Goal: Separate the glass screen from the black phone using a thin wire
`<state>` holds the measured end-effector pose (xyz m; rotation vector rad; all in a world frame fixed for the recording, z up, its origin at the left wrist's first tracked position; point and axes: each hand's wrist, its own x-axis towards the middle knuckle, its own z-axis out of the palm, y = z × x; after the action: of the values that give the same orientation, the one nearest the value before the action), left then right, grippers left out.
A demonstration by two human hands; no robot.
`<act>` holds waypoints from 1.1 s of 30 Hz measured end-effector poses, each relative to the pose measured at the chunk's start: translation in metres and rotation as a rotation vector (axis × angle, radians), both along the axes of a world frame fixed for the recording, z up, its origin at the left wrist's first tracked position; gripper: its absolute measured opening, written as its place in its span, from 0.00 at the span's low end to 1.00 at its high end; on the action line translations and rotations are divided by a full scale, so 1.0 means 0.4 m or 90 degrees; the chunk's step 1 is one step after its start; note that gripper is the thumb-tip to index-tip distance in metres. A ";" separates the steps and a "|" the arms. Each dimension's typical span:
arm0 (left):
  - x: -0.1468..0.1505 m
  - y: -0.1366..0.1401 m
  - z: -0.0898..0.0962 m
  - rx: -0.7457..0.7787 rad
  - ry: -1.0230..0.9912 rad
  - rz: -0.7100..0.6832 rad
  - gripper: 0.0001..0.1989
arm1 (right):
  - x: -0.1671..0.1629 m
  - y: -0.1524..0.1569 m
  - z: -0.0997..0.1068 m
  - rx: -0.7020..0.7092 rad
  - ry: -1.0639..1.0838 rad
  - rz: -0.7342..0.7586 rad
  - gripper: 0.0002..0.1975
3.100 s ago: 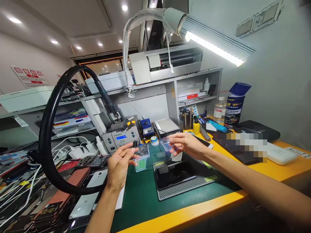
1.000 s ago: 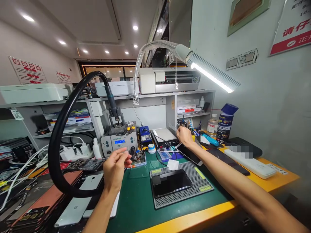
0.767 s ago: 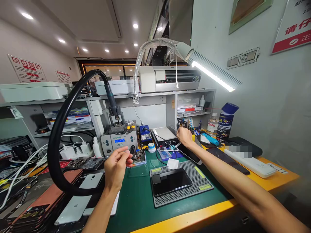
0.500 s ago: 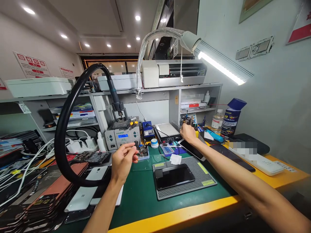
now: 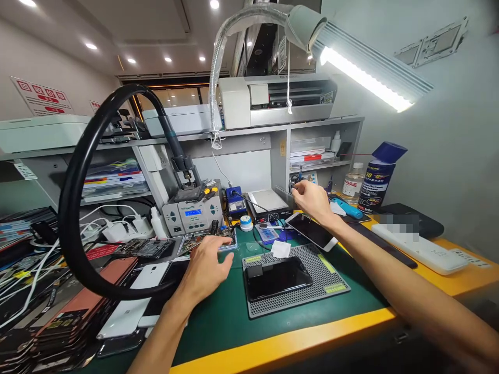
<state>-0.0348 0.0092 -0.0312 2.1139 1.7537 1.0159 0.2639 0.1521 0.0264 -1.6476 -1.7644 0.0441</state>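
Observation:
My left hand (image 5: pixel 208 267) hovers palm down over the green mat (image 5: pixel 218 322), fingers spread and holding nothing. Just beyond it lies a clear tray (image 5: pixel 230 240) of small circuit parts. My right hand (image 5: pixel 314 202) reaches to the back right, beside a rack of upright tools (image 5: pixel 299 175). Its thumb and fingers are pinched together; what they grip, if anything, I cannot make out. Between my arms a black phone (image 5: pixel 278 280) lies on a grey perforated pad (image 5: pixel 335 270). A white-framed phone (image 5: pixel 312 231) lies beneath my right wrist.
A hot-air station (image 5: pixel 193 213) with a thick looping black hose (image 5: pixel 70 192) stands left. Stacked phone parts (image 5: pixel 62 332) fill the left edge. A lamp (image 5: pixel 366 67) hangs overhead. A spray can (image 5: pixel 376 184) and a bottle (image 5: pixel 353 183) stand right. A heating plate (image 5: pixel 268 202) sits behind.
My left hand has turned from a raised, curled pose to palm down with fingers spread. My right hand stays by the tool rack, fingers pinched. The camera view has tilted downward slightly.

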 end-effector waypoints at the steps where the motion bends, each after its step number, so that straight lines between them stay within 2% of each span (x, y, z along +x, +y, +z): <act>1: 0.000 -0.001 -0.005 -0.007 0.047 -0.023 0.21 | 0.001 -0.018 0.004 -0.001 0.020 0.031 0.16; 5: -0.001 0.016 -0.014 -0.061 0.208 -0.088 0.36 | -0.005 -0.084 0.002 -0.029 0.087 0.150 0.13; 9: 0.004 0.062 0.009 -0.099 0.331 -0.119 0.41 | -0.020 -0.116 -0.012 -0.038 0.134 0.206 0.12; 10: 0.007 0.074 0.017 -0.109 0.357 -0.125 0.40 | -0.023 -0.118 -0.015 -0.043 0.144 0.218 0.11; 13: 0.019 0.097 0.041 -0.123 0.421 -0.134 0.26 | -0.025 -0.120 -0.022 -0.054 0.176 0.257 0.11; 15: 0.027 0.099 0.052 -0.116 0.456 -0.132 0.21 | -0.024 -0.120 -0.025 -0.052 0.200 0.279 0.11; 22: 0.038 0.058 0.071 -0.053 0.520 -0.113 0.20 | -0.013 -0.129 -0.025 -0.011 0.320 0.340 0.10; 25: 0.038 0.037 0.092 -0.013 0.511 -0.100 0.25 | -0.015 -0.135 -0.022 -0.022 0.383 0.378 0.09; 29: 0.057 0.011 0.125 0.061 0.487 -0.085 0.32 | -0.022 -0.140 -0.014 -0.137 0.461 0.444 0.12; 33: 0.100 -0.007 0.136 0.154 0.486 -0.092 0.33 | -0.020 -0.143 -0.008 -0.381 0.510 0.564 0.22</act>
<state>0.0051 0.0063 0.0232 3.0047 1.7691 0.4032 0.2561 0.0948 0.0230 -0.8095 -1.7137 1.5192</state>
